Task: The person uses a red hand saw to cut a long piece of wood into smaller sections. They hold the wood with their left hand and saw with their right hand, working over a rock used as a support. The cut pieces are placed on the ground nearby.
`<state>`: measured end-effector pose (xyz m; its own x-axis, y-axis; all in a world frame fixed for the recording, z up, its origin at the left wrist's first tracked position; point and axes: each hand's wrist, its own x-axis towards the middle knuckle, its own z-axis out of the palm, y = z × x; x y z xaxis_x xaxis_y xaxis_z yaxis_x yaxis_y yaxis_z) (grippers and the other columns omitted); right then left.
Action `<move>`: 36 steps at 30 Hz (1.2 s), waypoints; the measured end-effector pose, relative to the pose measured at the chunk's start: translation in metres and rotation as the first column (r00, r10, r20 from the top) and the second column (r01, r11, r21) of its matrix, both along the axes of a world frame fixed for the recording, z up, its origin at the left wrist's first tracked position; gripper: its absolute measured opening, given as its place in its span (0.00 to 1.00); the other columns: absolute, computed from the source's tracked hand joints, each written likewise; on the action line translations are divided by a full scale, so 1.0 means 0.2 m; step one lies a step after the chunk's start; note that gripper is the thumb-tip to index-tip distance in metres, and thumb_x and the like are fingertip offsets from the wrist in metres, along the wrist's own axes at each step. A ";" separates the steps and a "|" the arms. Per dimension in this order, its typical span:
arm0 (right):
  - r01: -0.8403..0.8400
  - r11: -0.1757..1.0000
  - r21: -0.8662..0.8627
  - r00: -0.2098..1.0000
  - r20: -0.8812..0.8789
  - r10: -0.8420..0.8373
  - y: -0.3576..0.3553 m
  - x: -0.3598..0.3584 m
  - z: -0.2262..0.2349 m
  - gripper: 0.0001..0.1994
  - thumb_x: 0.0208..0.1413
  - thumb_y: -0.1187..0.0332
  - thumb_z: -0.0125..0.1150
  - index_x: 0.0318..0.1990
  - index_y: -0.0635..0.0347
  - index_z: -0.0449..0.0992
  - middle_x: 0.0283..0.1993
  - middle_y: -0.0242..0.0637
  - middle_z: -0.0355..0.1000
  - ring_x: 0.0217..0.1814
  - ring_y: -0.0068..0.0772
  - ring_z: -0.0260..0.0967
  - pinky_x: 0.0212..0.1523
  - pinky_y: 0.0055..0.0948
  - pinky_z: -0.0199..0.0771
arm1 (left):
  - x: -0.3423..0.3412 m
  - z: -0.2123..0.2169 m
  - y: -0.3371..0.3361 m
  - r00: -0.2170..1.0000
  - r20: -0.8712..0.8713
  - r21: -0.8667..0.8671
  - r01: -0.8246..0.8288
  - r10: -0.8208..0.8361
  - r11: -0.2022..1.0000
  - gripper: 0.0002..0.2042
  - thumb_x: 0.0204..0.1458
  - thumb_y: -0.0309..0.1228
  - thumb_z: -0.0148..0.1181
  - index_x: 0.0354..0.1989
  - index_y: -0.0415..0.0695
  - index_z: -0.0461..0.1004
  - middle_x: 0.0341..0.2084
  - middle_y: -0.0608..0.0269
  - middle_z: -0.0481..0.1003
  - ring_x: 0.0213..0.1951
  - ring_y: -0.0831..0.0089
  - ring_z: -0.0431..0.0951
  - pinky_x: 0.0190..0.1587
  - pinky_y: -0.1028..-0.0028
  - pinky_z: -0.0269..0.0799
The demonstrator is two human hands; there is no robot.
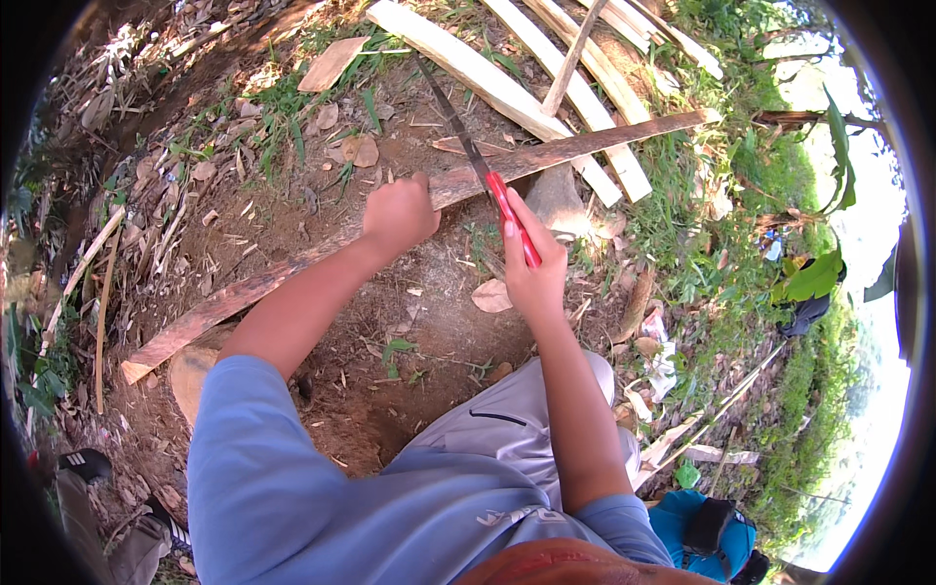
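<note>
A long, rough wooden slat lies slanted across bare dirt, one end near the pale stone at the lower left, the other reaching up toward the stack of pale split planks. The left hand is closed over the slat's upper edge near its middle, pressing it down. Just beside it, toward the planks, the right hand is wrapped around the red handle of a hand saw, whose dark blade crosses the slat.

The slat looks stiff, thin and fairly light, with splintery, bark-like faces, so it should sit steadiest when held close to the blade, where the left hand already is. A grey rock appears to prop it just behind the saw.

Around the slat the ground is loose soil strewn with dry leaves and wood chips; beyond the planks, grass slopes away. A blue bag sits by the person's right hip.
</note>
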<state>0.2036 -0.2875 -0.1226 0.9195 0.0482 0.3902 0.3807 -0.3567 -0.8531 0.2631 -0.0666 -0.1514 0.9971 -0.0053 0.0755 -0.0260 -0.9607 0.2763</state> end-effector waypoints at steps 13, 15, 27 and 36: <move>0.144 0.967 -0.212 0.958 -0.214 -0.189 -0.60 -1.15 0.36 0.23 0.69 0.70 0.59 0.67 0.76 0.77 0.38 0.46 0.86 0.30 0.23 0.78 0.35 0.25 0.77 | -0.03 -0.06 0.04 0.991 0.129 0.022 0.036 -0.038 0.999 0.21 0.53 0.40 0.78 0.46 0.41 0.75 0.31 0.50 0.85 0.35 0.48 0.89 0.37 0.54 0.85; 0.136 0.962 -0.236 0.944 -0.264 -0.199 -0.57 -1.18 0.52 0.23 0.68 0.72 0.59 0.68 0.76 0.77 0.39 0.48 0.86 0.32 0.25 0.79 0.36 0.24 0.77 | -0.02 -0.07 0.04 0.987 0.158 0.016 0.025 -0.027 1.000 0.20 0.52 0.39 0.77 0.45 0.41 0.75 0.32 0.50 0.85 0.35 0.48 0.89 0.36 0.54 0.85; 0.037 0.991 -0.132 0.980 -0.189 -0.062 -0.19 -0.54 0.43 0.21 0.70 0.77 0.61 0.69 0.68 0.78 0.60 0.55 0.84 0.46 0.26 0.84 0.48 0.24 0.80 | -0.02 -0.13 0.07 0.963 0.265 0.021 0.035 -0.039 0.999 0.14 0.53 0.35 0.71 0.41 0.42 0.74 0.32 0.51 0.85 0.33 0.49 0.88 0.35 0.55 0.84; 0.027 1.000 0.008 0.999 0.040 -0.027 0.00 -0.23 0.07 0.22 0.71 0.76 0.60 0.71 0.64 0.77 0.58 0.52 0.85 0.40 0.22 0.79 0.41 0.24 0.78 | -0.03 -0.07 0.05 0.969 0.234 0.062 0.061 -0.074 0.996 0.12 0.55 0.32 0.69 0.40 0.39 0.73 0.34 0.48 0.85 0.34 0.51 0.89 0.36 0.57 0.86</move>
<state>0.1584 -0.2874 -0.1083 0.9042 0.0206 0.4267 0.4048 -0.3606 -0.8403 0.2577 -0.0572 -0.1663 0.9484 -0.0826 0.3060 -0.1497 -0.9677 0.2027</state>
